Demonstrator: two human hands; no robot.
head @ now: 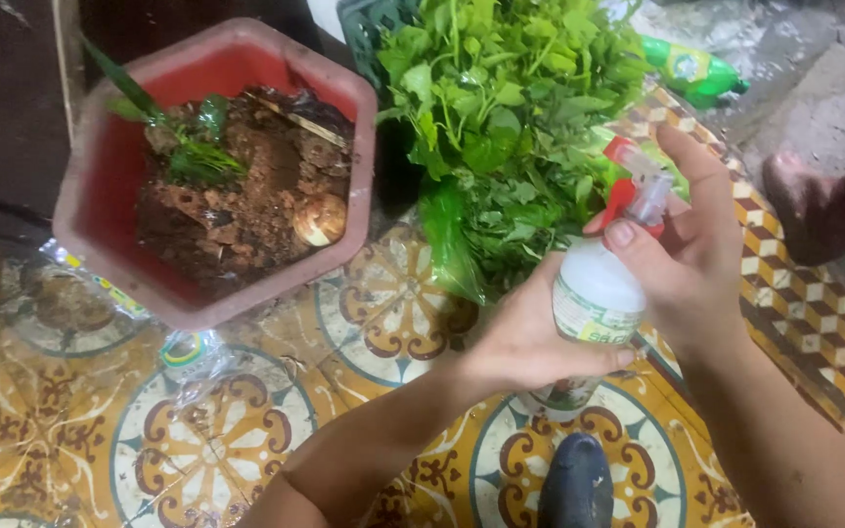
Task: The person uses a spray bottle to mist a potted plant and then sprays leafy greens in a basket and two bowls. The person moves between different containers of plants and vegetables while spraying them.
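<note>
A tiled floor (70, 430) with round brown, yellow and teal flower patterns carries everything here; at its upper right corner the tiles give way to rough grey concrete.

Near the floor's upper left stands a six-sided reddish pot (100, 186), filled with dark soil, a few green shoots and a pale bulb (320, 218) lying on top at the right side. Crumpled clear plastic wrapping (183, 357) lies on the tiles just below the pot. Right of the pot, a big bunch of leafy greens (501, 108) sits in a clear bag against a dark green crate at the upper edge. A green plastic bottle (696, 70) lies on the concrete beyond it.

The white spray bottle (594, 298) is held above the tiles at centre right, just beside the greens. It looks light, its plastic body stiff and smooth, possibly slippery if wet; the waist is the safest place to hold it, and the red trigger head (628, 186) looks like the part most easily broken. The left hand (525, 337) wraps firmly around the lower body of the bottle. The right hand (691, 249) closes around the neck, thumb pressed near the trigger, fingers curved over the nozzle. A dark shoe tip (576, 484) shows at the lower edge.
</note>
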